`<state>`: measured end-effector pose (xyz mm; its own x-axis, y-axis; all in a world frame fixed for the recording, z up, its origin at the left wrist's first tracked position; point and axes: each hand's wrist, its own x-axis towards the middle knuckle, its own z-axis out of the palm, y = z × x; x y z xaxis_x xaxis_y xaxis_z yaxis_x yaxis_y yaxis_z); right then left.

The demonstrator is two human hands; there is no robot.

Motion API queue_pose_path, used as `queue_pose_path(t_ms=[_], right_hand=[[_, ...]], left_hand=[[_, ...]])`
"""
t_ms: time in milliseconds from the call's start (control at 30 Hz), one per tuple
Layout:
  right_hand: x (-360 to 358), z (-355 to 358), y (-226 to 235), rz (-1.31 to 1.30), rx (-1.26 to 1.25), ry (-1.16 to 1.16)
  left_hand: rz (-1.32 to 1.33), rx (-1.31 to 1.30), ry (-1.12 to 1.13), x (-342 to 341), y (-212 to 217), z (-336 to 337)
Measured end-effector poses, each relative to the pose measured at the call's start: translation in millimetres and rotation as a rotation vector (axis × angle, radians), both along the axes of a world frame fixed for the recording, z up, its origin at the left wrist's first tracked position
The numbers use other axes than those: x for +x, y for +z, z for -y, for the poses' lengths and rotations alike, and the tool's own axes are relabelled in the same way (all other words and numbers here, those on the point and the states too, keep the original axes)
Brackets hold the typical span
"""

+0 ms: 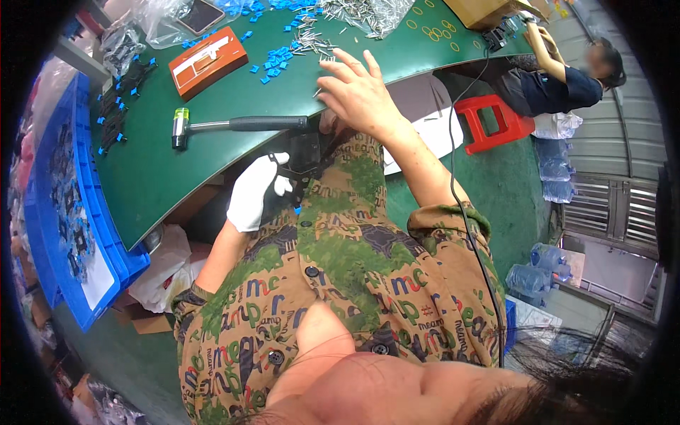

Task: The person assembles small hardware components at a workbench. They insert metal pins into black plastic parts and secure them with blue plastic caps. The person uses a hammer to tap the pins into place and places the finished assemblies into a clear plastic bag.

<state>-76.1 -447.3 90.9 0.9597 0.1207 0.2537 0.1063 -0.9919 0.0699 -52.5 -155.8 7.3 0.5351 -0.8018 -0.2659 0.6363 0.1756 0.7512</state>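
My left hand (253, 190), in a white glove, is closed on a thin black plastic part (289, 170) at the table's near edge, over my lap. A small blue piece (297, 210) shows just below that part. My bare right hand (360, 95) reaches over the edge with its fingers spread, close to loose silver metal pins (306, 44). A pin-like glint shows by its fingertips, but whether they touch it I cannot tell. Small blue plastic pieces (275, 62) lie left of the pins. A hammer (241, 124) with a black grip rests nearer the edge.
An orange box (208, 61) stands on the green table (159, 177). Black parts with blue pieces (113, 117) lie at its left, beside a blue bin (117, 265). Yellow rings (433, 32) lie far right. A cable (460, 170) crosses my right forearm. Another person (559, 85) sits beyond a red stool (494, 124).
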Motion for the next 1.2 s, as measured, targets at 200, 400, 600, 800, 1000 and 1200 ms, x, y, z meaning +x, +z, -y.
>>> queue_pose_path(t_ms=[200, 400, 600, 800, 1000, 1200], right_hand=[[-7, 8, -3, -0.017, 0.03, 0.053], [-17, 11, -5, 0.014, 0.035, 0.136], [-29, 5, -10, 0.257, 0.155, 0.205], [-44, -51, 12, 0.003, 0.983, 0.166], [-54, -78, 1, -0.296, 1.211, 0.079], [-50, -83, -1, -0.223, 1.035, 0.125]], left_hand=[[-0.048, -0.002, -0.007, -3, 0, 5], [-0.23, -0.017, 0.011, -1, -13, 4], [-0.091, 0.053, -0.012, -7, -2, 10], [0.455, 0.279, -0.074, -8, 8, 16], [0.746, 0.379, -0.063, -2, 26, 19], [0.831, 0.418, -0.029, 1, 25, 18]])
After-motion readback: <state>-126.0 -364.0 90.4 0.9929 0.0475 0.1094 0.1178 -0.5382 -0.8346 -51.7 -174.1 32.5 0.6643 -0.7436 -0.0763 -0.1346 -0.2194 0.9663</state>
